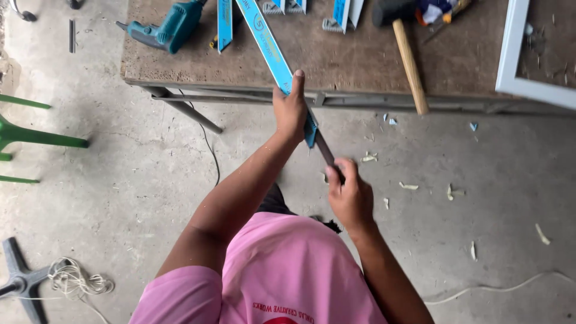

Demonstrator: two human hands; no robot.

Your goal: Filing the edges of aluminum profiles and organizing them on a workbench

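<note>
While clasped on blue-wrapped strip (pixel 270 54): left hand (pixel 290 111); right hand (pixel 350 195) lower.

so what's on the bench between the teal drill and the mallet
In the head view, between the teal drill and the mallet, blue-wrapped strips lie on the bench, including the long blue strip that the left hand grips.

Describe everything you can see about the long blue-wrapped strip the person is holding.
The long strip in blue printed film runs diagonally from the worn brown workbench past its front edge. Near its lower end the film stops, baring a dark narrow section. The left hand grips it at the bench edge; the right hand holds the bare dark end.
</note>
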